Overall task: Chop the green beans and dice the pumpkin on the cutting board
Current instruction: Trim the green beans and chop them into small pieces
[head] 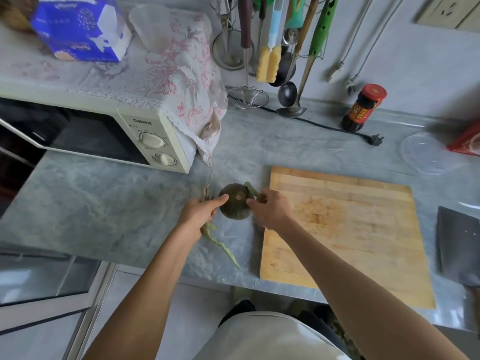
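pumpkin [235, 201] centre frame, off cutting board [337, 229] | left hand [200, 213] grips green beans [220, 246], thumb on pumpkin | right hand [270, 210] cups pumpkin's side | likely hard, heavy, rolls — hold both flanks

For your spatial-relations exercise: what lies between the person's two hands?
In the head view, the small dark green pumpkin sits on the counter between the left hand and right hand, fingers of both touching it.

Home kitchen, worktop view.
Grey marble-look counter [130, 203] with a microwave [145, 136] under a floral cloth [187, 81], utensils [283, 35] hanging on the wall, a sauce jar [363, 107], a wooden cutting board [345, 235].
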`<state>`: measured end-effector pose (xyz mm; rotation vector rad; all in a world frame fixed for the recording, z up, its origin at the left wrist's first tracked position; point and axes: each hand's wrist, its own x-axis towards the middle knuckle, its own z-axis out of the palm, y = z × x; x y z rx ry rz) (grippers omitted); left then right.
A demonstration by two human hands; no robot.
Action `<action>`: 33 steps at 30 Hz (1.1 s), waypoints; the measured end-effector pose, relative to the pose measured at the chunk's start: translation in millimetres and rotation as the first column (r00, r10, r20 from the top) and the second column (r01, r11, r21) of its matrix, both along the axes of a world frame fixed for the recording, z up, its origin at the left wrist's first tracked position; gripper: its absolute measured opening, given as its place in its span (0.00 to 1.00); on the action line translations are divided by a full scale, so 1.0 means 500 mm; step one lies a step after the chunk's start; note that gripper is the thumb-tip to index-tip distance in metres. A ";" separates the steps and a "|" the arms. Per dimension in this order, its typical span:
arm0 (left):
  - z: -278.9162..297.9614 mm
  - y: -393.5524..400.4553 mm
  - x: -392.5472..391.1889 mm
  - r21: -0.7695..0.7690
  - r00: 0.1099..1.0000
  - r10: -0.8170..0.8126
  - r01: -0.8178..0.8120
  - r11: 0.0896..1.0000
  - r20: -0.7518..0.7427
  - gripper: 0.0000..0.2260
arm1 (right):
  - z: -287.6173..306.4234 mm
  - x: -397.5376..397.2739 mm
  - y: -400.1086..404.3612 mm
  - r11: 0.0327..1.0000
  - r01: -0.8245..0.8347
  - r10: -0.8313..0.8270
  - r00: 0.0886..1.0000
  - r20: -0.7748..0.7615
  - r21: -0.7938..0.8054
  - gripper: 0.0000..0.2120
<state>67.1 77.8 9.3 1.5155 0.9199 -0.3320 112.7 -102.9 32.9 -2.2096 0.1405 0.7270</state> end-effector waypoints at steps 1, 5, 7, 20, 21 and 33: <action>0.009 -0.020 0.012 0.020 0.999 -0.032 0.031 0.999 0.014 0.17 | 0.004 -0.007 -0.019 1.000 0.006 -0.006 1.000 0.007 -0.012 0.09; 0.052 -0.132 0.065 0.099 0.972 -0.225 0.218 0.971 0.064 0.14 | 0.005 -0.043 -0.120 0.991 0.134 -0.134 0.990 0.034 -0.008 0.10; 0.074 -0.190 0.086 0.086 0.953 -0.288 0.281 0.956 0.098 0.12 | 0.005 -0.055 -0.166 0.983 0.181 -0.181 0.981 0.064 0.011 0.11; 0.024 -0.356 0.089 0.100 0.958 -0.287 0.288 0.952 -0.028 0.14 | 0.001 -0.037 -0.373 0.991 0.130 -0.130 0.991 -0.031 -0.005 0.10; 0.022 -0.347 0.088 0.103 0.966 -0.258 0.259 0.960 -0.021 0.14 | 0.005 -0.030 -0.377 0.994 0.110 -0.110 0.994 -0.022 -0.017 0.09; 0.022 -0.225 0.205 0.620 0.793 -0.567 0.563 0.546 -0.222 0.06 | 0.044 0.017 -0.320 1.000 -0.007 0.011 0.980 0.197 -0.022 0.05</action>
